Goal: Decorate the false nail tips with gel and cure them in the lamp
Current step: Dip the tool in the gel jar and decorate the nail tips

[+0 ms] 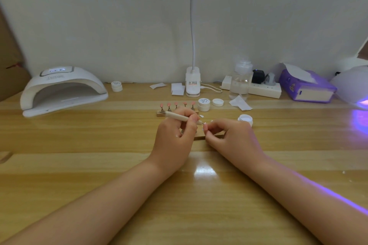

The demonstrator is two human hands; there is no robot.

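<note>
My left hand (175,135) grips a cream nail pen (180,116), its tip pointing right toward my right hand. My right hand (229,135) pinches a small nail tip (205,124) at the pen's point. Both hands hover over a wooden holder (200,137), mostly hidden beneath them. Behind them a second wooden holder (160,113) carries a row of pink nail tips (176,104) on stands. An open gel jar (245,119) sits just right of my right hand. A white curing lamp (61,90) stands at the far left of the table.
A closed white jar (204,104) and a loose lid (217,102) lie behind the hands. A desk lamp clamp (192,81), clear bottle (240,83), power strip (264,89), purple tissue box (306,87) and a second lamp glowing violet (354,85) line the back. Another small jar (116,86) stands near the curing lamp.
</note>
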